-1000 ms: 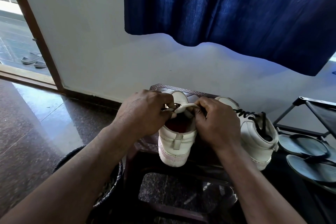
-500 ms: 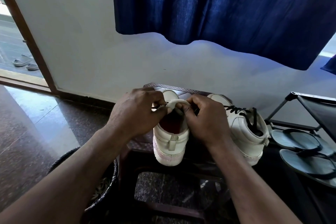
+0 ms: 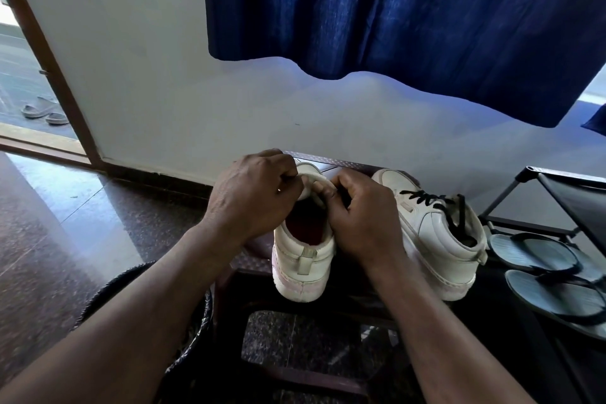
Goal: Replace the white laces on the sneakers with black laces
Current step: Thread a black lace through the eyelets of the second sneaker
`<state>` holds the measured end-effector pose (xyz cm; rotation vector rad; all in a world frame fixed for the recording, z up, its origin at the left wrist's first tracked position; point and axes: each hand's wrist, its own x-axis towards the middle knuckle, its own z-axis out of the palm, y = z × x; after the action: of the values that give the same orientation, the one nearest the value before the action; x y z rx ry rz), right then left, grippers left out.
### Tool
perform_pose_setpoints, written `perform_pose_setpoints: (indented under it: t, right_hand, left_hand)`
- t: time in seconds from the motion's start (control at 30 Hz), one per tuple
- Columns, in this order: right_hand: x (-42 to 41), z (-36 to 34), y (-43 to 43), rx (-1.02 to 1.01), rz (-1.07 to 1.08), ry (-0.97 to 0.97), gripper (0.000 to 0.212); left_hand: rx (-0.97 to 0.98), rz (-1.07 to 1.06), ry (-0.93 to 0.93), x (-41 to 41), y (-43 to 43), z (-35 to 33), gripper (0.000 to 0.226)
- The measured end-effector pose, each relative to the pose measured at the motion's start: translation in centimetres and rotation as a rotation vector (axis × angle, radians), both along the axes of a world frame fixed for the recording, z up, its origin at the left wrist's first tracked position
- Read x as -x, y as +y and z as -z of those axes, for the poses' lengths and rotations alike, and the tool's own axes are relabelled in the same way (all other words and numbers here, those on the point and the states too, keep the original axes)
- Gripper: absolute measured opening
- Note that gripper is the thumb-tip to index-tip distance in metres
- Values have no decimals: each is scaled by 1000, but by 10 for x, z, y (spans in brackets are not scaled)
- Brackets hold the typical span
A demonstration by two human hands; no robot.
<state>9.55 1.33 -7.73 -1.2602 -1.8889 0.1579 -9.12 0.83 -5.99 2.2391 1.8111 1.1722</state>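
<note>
Two white sneakers stand on a dark stool, heels toward me. The left sneaker [image 3: 303, 264] has a red lining, and both hands are curled over its tongue and eyelets. My left hand [image 3: 252, 197] pinches at the left side of the tongue. My right hand [image 3: 360, 220] pinches at the right side, where a dark bit of lace [image 3: 341, 195] shows between the fingers. The lacing itself is hidden under my fingers. The right sneaker [image 3: 439, 233] carries black laces [image 3: 426, 198] and stands apart from my hands.
The dark stool [image 3: 314, 162] stands against a white wall under a blue curtain [image 3: 410, 16]. A metal shoe rack [image 3: 544, 180] with grey flip-flops [image 3: 537, 256] is on the right. A dark woven basket [image 3: 193, 341] sits at lower left. Grey sandals [image 3: 44, 111] lie beyond the doorway.
Both hands stay on the left sneaker's tongue, with small finger shifts. The view has shifted slightly; the sneakers have not moved on the stool.
</note>
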Motion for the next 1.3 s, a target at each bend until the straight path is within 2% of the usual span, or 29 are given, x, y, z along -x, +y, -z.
perform_pose_setpoints:
  t: [0.13, 0.2, 0.33, 0.4, 0.5, 0.6, 0.67, 0.77, 0.93, 1.0, 1.13, 1.3]
  right_hand:
    - [1, 0, 1, 57, -19, 44, 33]
    - [0, 1, 2, 76, -15, 57, 31]
    - [-1, 1, 1, 96, -18, 70, 30]
    - [-1, 0, 0, 101, -16, 76, 30]
    - [-1, -1, 0, 160, -19, 131, 29]
    - [1, -6, 0, 348, -28, 333, 28]
    - [1, -7, 1, 405, -29, 424, 26]
    - [0, -8, -1, 387, -33, 398, 23]
    - [-11, -10, 1, 397, -57, 344, 26]
    - [-16, -11, 1, 421, -62, 304, 34]
    - [-23, -8, 6, 519, -61, 306, 64]
    - [-30, -4, 10, 597, -139, 443, 53]
  left_hand:
    - [203, -72, -265, 2, 7, -2, 30]
    - [299, -47, -406, 3, 13, 0, 32]
    - [489, 50, -867, 1, 18, 1, 42]
    - [534, 64, -952, 2, 17, 2, 44]
    - [571, 84, -958, 5, 15, 4, 45]
    - [603, 89, -924, 9, 12, 4, 39]
    - [642, 120, -935, 12, 10, 5, 50]
    - [711, 156, -895, 15, 7, 3, 59]
    - [850, 175, -831, 26, 0, -2, 37]
    - [880, 198, -834, 28, -2, 0, 37]
    - [873, 225, -833, 31, -3, 5, 49]
    - [871, 241, -856, 33, -5, 4, 37]
